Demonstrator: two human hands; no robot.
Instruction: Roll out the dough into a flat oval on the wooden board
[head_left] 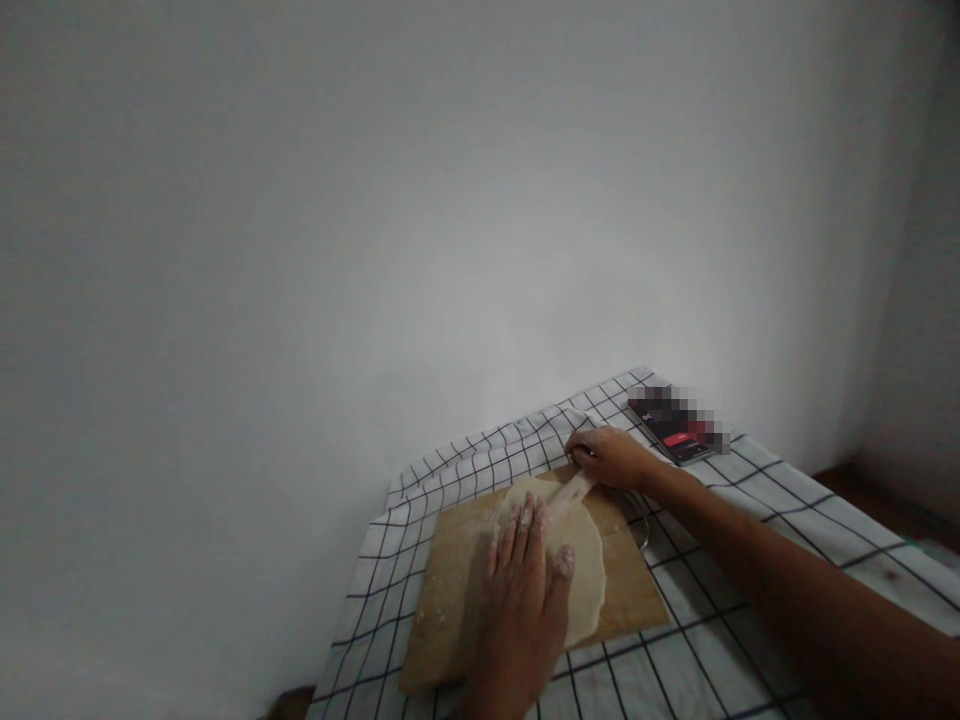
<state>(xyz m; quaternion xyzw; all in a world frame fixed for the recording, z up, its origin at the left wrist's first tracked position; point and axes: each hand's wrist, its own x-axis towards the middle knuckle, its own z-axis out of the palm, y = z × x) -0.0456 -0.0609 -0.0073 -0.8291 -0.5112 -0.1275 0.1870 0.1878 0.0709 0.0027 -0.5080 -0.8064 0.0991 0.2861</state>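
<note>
A thin, pale sheet of dough (589,570) lies on a floured wooden board (442,600). My left hand (521,590) is flat over its left part, fingers stretched out and white with flour. The closed fingers of my right hand (604,452) grip the far end of a light rolling pin (571,492), at the board's back edge. The pin slants across the upper part of the dough toward my left fingertips. Whether those fingertips touch the pin, I cannot tell.
A white tablecloth (735,600) with dark grid lines covers the table. Behind my right forearm lies a dark phone-like device (667,425), its screen lit and partly blurred. A thin curved loop (643,520) shows at the board's right edge. A pale wall (450,250) rises behind the table.
</note>
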